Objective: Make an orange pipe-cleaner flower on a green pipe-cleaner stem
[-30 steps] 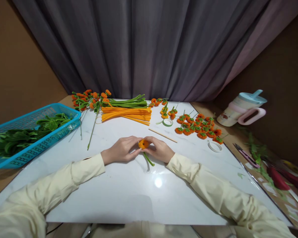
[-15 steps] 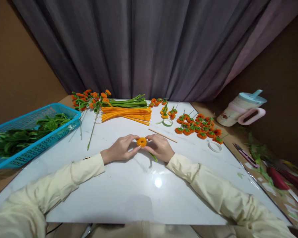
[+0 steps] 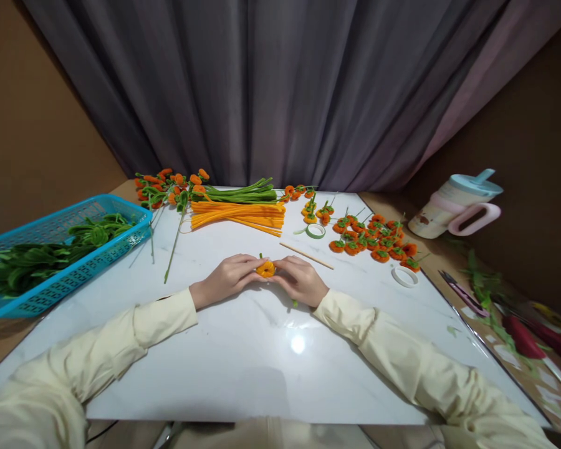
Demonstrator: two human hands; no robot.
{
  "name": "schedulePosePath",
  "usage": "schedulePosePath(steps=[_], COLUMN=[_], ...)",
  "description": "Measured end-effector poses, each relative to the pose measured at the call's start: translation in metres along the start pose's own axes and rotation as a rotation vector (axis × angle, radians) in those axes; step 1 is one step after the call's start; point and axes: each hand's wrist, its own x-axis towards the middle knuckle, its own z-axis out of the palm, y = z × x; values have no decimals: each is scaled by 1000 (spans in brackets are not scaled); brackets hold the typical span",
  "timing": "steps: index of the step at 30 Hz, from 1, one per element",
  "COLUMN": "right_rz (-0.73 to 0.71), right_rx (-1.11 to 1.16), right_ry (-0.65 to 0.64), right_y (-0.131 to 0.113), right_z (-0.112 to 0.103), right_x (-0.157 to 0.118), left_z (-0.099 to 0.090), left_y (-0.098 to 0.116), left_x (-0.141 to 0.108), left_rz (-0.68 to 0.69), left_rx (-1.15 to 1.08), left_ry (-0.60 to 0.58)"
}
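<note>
A small yellow-orange ring-shaped pipe-cleaner flower (image 3: 265,269) is pinched between both hands above the middle of the white table (image 3: 206,368). My left hand (image 3: 225,279) grips its left side with thumb and fingers. From the other side, my right hand (image 3: 303,279) closes on its right edge. A bit of green pipe cleaner shows above the flower, and a green end pokes out below my right hand; whether they are one piece is hidden. Just beyond my right hand lies a thin wooden stick (image 3: 307,255).
Yellow pipe cleaners (image 3: 238,216) and green pipe cleaners (image 3: 238,192) lie at the back. Finished orange flowers (image 3: 381,237) cluster at right, near a white tape ring (image 3: 405,277) and a tumbler (image 3: 449,209). A blue basket (image 3: 75,274) of green leaves stands left; snips (image 3: 462,293) lie right.
The flower has tilted slightly in my fingers and a green tip now shows above it. Less of the green piece below my right hand is visible.
</note>
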Motion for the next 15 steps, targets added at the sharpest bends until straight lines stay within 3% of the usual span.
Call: schedulePosePath(steps=[4, 7, 9, 12, 15], right_rz=[-4, 16, 35, 43, 29], right_rx=[47, 129, 144, 111, 93], right_ry=[-9, 1, 11, 13, 22], right_y=[-1, -2, -3, -3, -2], right_z=[-1, -2, -2, -1, 0], right_x=[0, 2, 2, 1, 0], left_z=[0, -2, -4, -4, -1], left_y=[0, 1, 5, 14, 21], left_x=[-1, 1, 4, 9, 14], left_rz=[-23, -126, -285, -628, -832], left_rx=[-49, -173, -306, -589, -837], left_ry=[22, 18, 4, 12, 67])
